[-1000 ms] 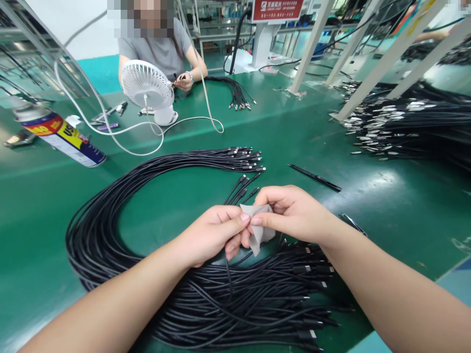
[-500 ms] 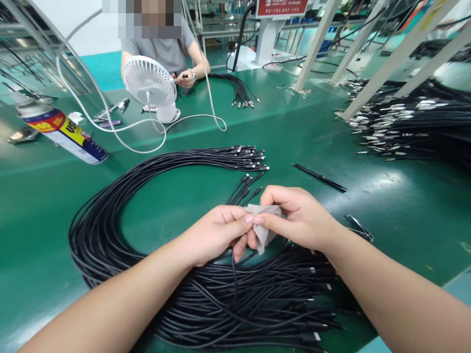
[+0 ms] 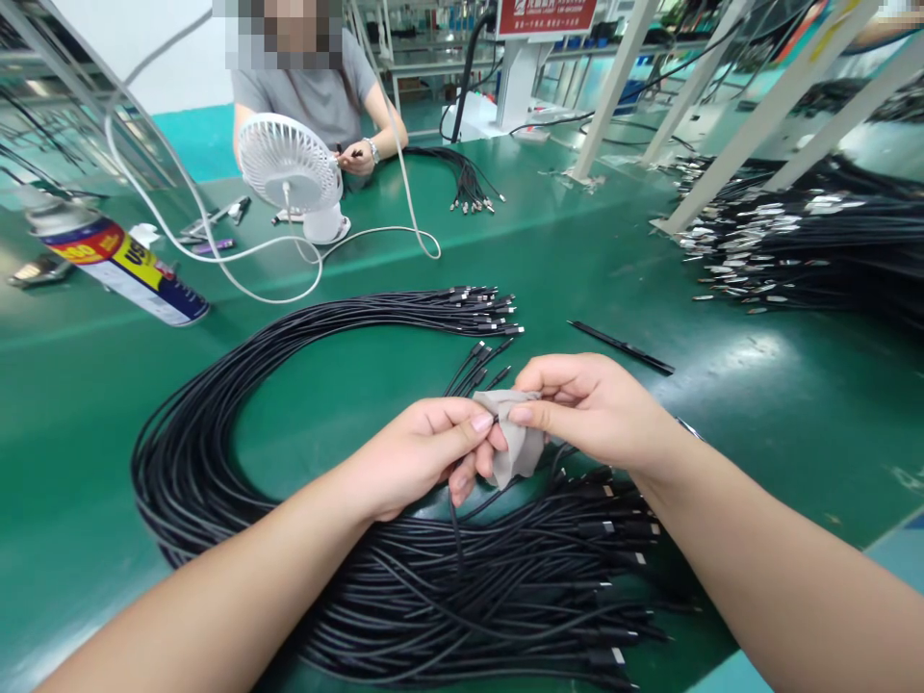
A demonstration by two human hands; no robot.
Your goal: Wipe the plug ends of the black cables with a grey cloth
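My left hand (image 3: pixel 425 450) pinches a thin black cable (image 3: pixel 455 531) between thumb and fingers, and a small dark bit of it shows at the thumb tip. In my right hand (image 3: pixel 603 409) is a crumpled pale grey cloth (image 3: pixel 521 450), gripped between thumb and fingers right beside the left fingertips. The cloth hides whatever part of the cable lies in it. Under both hands a large bundle of black cables (image 3: pixel 180 433) curves in a C on the green table. Some loose cable ends with metal plugs (image 3: pixel 478 358) lie just beyond my fingers.
Black tweezers (image 3: pixel 621 347) lie beyond my right hand. A spray can (image 3: pixel 126 265) and a white fan (image 3: pixel 289 164) with its cord stand at the left. Across the green table (image 3: pixel 346 404) a person (image 3: pixel 310 96) holds something dark. More cables (image 3: pixel 794 231) are heaped at the right, by slanted posts.
My right hand has shifted slightly up and away from the left fingertips, and the cloth has spread and hangs differently. The dark bit at my left thumb tip now shows. The view has moved slightly.
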